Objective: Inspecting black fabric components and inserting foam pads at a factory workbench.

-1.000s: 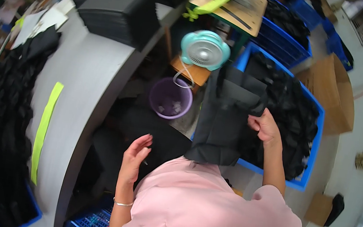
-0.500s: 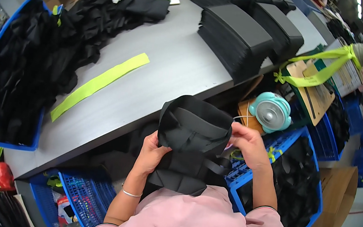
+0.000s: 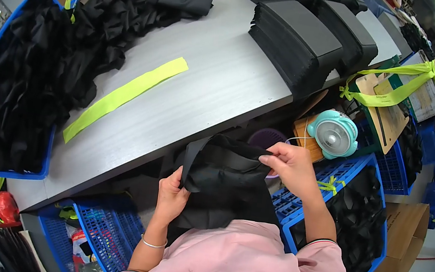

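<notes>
A black fabric piece with a strap (image 3: 224, 185) hangs in front of my chest, just below the near edge of the grey table (image 3: 203, 83). My left hand (image 3: 172, 194) grips its lower left edge. My right hand (image 3: 291, 167) pinches its upper right corner. A yellow-green strip (image 3: 125, 97) lies flat on the table, apart from both hands.
A blue bin heaped with black fabric (image 3: 18, 78) covers the table's left side. Stacks of folded black pieces (image 3: 306, 34) stand at the far right. A small teal fan (image 3: 333, 133), a purple cup (image 3: 265, 137) and blue crates (image 3: 353, 207) holding black fabric sit to my right. Another blue crate (image 3: 103, 226) is below left.
My view swung from the right-hand crate to the table. The black piece came out of the crate and is now held by both hands in front of me, lower and folded over.
</notes>
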`<move>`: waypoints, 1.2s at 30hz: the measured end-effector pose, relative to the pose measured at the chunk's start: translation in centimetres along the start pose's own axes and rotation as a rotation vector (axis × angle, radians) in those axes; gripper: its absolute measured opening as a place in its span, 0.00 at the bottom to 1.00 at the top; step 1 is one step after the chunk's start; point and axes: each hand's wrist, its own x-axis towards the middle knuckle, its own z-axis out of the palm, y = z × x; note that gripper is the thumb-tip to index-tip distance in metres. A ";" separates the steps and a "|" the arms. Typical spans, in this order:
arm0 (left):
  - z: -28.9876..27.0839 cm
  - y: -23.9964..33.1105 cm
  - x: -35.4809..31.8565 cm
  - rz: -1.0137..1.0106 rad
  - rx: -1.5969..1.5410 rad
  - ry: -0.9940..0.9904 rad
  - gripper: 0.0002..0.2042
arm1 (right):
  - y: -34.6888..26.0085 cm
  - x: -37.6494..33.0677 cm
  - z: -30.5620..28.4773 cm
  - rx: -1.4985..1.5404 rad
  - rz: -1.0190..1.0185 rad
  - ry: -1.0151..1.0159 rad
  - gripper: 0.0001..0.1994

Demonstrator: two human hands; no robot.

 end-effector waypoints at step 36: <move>-1.7 -0.7 -0.3 -0.382 -0.573 0.055 0.14 | 5.5 -0.4 7.7 0.667 0.236 -0.349 0.07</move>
